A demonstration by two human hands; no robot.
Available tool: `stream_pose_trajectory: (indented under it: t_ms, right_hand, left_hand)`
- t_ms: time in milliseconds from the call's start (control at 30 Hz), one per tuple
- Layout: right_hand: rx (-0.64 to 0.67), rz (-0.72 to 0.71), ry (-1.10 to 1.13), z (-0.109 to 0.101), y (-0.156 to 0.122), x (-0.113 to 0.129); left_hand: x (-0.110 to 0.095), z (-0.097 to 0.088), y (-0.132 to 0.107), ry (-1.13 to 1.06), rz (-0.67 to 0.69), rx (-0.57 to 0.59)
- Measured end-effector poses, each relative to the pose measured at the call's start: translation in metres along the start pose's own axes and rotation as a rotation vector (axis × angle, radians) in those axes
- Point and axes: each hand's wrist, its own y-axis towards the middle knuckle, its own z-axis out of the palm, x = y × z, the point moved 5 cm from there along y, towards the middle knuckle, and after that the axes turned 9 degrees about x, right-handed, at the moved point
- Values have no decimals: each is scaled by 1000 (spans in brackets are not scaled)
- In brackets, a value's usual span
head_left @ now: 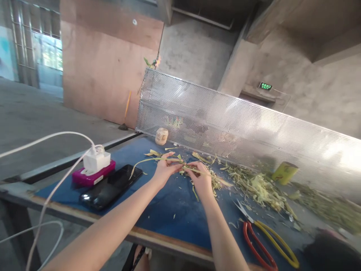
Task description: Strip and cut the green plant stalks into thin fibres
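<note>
Above the blue tabletop [175,210], both hands meet over a thin, pale green strip of plant material. My left hand [167,168] pinches it, and a long end of the strip [143,161] curves away to the left. Close beside it, my right hand [199,174] is closed on the same strip, whose other end passes across its fingers. Beneath and behind the hands lie loose plant scraps [217,180]. Open-bladed scissors [254,222] with one red and one yellow handle rest to the right of my right forearm.
At left sit a black phone [111,188] and a magenta power strip [105,172] with a white plug [97,160] and cables. A perforated metal panel [225,113] borders the far edge. A beige roll [161,136], a green tin [284,172] and a scrap heap [262,188] stand before it.
</note>
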Motion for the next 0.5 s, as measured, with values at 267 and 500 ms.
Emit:
stream_pose_trajectory:
  t_ms: [267,500]
  right_hand:
    - [-69,348,242,3,-1,-18]
    - [111,298,65,8,-1,-15]
  left_hand:
    - [-4,12,-6,127,-12,91]
    - [-5,0,2,249,88,-18]
